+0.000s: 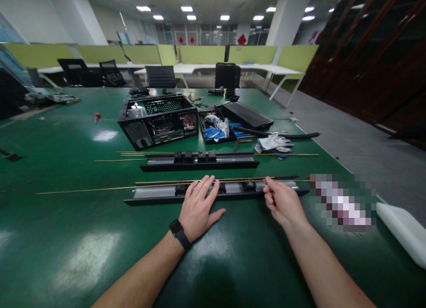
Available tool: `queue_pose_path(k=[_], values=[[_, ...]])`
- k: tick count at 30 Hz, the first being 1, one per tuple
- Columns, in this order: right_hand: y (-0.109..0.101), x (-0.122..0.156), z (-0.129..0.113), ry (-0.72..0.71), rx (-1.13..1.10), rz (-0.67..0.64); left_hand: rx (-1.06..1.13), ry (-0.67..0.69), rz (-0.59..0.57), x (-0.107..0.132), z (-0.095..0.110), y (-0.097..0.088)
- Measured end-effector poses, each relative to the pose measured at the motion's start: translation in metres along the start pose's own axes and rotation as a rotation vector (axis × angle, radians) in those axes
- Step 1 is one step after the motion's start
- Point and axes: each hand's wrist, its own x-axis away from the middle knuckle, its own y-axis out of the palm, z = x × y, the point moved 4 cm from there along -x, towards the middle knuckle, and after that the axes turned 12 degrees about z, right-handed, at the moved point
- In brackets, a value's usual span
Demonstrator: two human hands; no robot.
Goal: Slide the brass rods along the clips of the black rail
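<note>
Before me lies a long black channel (159,201) with a grey inner face, and several black blocks (249,185) sit along it. Thin brass-coloured rods (89,191) run lengthwise over the blocks, one reaching far out to the left. My left hand (201,206), with a dark watch at the wrist, rests flat over the channel's middle with fingers stretched out, covering part of the blocks and rods. Near the right end, my right hand (281,199) pinches a thin brass rod between thumb and forefinger. Behind is a second black channel (199,166) with similar blocks and rods.
An open black computer case (159,121) stands at the back. Beside it are a tray (219,137) with blue-and-white gloves, a dark flat panel (248,116), more gloves (274,143) and a black tube (299,135). A blurred-out item (342,203) and a white object (401,232) lie right.
</note>
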Motion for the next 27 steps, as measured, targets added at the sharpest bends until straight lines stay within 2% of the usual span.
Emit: queue_pose_path(k=[4,7,13,16,27], values=[[-0.005,-0.004,-0.005,0.005,-0.038,0.087,-0.001,-0.008,0.005,0.001,-0.003,-0.001],[-0.005,-0.002,-0.006,0.002,-0.038,0.096,0.004,-0.009,0.014,0.001,-0.003,0.0],[0.004,0.004,0.003,0.009,0.066,-0.055,0.009,-0.007,0.023,0.0,0.0,0.001],[0.005,0.003,0.007,0.017,0.082,-0.08,0.006,-0.004,0.021,0.0,0.0,0.001],[-0.004,-0.002,-0.004,0.008,-0.009,0.05,0.006,-0.002,0.003,-0.001,0.0,0.0]])
